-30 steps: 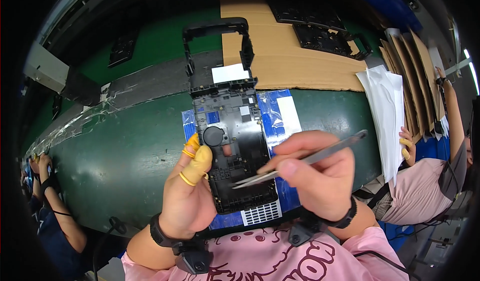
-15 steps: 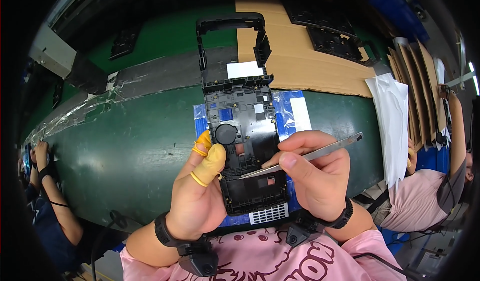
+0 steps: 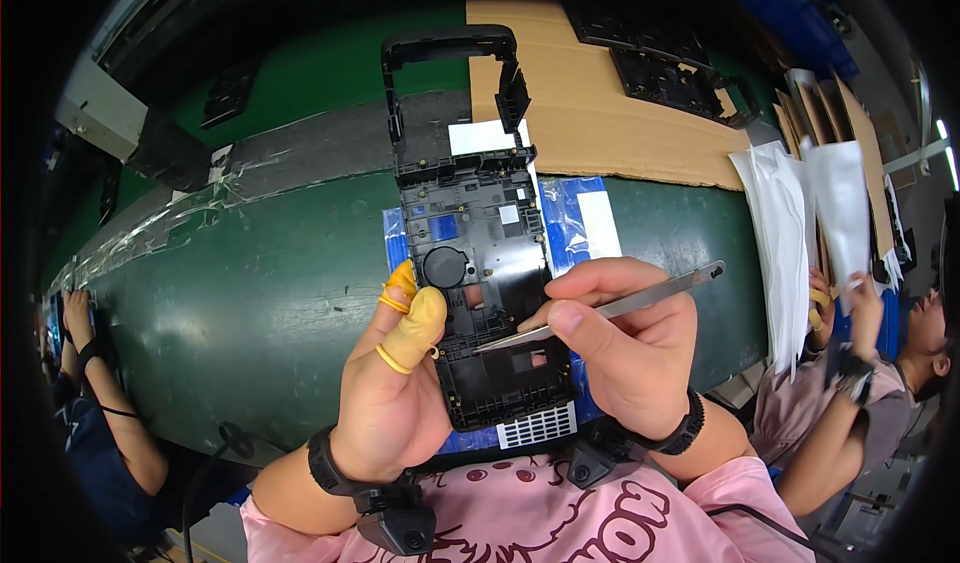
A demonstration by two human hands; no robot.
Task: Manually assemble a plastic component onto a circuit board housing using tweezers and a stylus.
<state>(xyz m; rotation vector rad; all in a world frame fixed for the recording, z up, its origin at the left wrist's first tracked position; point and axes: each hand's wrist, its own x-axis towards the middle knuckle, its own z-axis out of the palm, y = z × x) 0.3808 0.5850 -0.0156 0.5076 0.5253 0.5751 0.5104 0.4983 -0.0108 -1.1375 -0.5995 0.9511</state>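
A long black plastic housing (image 3: 513, 253) with a tall open frame at its far end is tilted up before me. My left hand (image 3: 393, 403) grips its left edge; yellow finger cots cover the thumb and one finger, and the other fingers are hidden behind the part. Between the thumb and fingers of my right hand (image 3: 640, 353) is a pair of metal tweezers (image 3: 640, 301). The tips point left, at the housing's lower inner face; I cannot tell whether they touch it or pinch anything. A round black disc (image 3: 445, 268) sits in the housing near my left thumb.
Under the housing lies a blue plastic-wrapped pad (image 3: 568, 225) on the green table (image 3: 250, 293). A cardboard sheet (image 3: 600, 128) bears more black housings (image 3: 665, 83) at the back. White sheets (image 3: 770, 233) stand at right, where a co-worker (image 3: 850, 403) handles one. Another person's arm (image 3: 115, 413) is at left.
The housing has shifted slightly left, and the tweezers' tips have moved a little left and up. At right, the co-worker's arm has come down and a white sheet is now drawn out.
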